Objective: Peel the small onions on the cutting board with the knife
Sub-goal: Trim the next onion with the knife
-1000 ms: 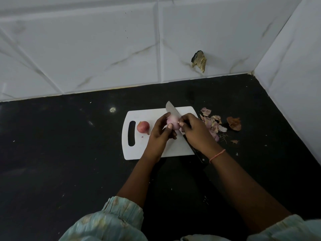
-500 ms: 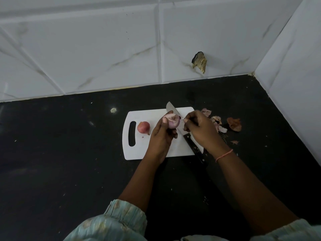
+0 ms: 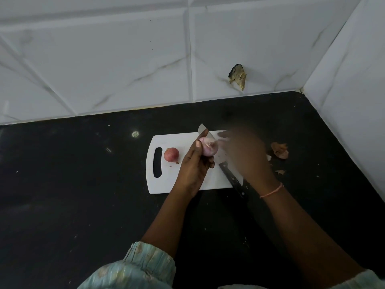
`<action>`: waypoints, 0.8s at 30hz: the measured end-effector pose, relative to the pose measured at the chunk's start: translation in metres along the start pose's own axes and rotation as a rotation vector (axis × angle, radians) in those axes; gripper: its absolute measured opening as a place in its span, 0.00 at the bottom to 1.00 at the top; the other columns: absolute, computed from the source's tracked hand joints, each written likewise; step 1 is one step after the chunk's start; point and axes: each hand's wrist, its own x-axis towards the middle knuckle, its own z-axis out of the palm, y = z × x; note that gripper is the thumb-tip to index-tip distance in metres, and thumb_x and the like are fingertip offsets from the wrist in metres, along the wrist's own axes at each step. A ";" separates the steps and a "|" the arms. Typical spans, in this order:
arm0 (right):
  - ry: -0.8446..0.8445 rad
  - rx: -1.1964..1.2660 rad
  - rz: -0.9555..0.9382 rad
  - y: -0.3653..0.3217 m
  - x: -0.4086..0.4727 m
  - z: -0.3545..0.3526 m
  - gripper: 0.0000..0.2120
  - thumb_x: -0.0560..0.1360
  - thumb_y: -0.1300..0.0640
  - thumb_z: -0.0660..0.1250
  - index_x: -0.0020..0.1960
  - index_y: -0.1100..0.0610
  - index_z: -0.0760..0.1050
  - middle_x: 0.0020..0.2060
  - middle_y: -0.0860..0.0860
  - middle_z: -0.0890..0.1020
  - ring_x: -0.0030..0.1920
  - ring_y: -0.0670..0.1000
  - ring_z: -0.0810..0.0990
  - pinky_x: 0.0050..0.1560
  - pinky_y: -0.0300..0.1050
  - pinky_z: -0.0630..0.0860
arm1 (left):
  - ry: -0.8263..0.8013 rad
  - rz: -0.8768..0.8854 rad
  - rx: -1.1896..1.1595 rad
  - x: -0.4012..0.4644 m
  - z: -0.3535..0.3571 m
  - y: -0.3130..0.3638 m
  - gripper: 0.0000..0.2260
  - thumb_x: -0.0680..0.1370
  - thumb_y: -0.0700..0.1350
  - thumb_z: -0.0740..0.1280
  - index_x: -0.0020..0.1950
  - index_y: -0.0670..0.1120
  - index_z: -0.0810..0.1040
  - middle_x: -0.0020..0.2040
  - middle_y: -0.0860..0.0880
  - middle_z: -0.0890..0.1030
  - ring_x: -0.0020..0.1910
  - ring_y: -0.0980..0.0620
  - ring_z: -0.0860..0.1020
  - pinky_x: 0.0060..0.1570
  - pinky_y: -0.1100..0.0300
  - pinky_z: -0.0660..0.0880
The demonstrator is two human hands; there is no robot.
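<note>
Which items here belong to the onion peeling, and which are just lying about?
Job:
- pale onion, gripped by the left hand
- red onion lying on the cutting board
- knife on the board
- right hand, motion-blurred
- peel scraps on the counter

Lying about:
- brownish scrap on the wall tile
- pale spot on the counter

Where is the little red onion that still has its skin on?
In the head view, the red onion lies on the left part of the white cutting board, just right of its handle slot and left of the left hand.
</note>
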 end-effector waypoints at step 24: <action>-0.023 -0.348 0.046 0.037 -0.013 -0.002 0.11 0.78 0.54 0.64 0.38 0.56 0.69 0.33 0.50 0.73 0.34 0.47 0.70 0.35 0.46 0.70 | 0.353 0.005 0.101 -0.007 -0.011 0.024 0.17 0.81 0.50 0.66 0.69 0.47 0.75 0.58 0.47 0.80 0.43 0.52 0.79 0.43 0.61 0.77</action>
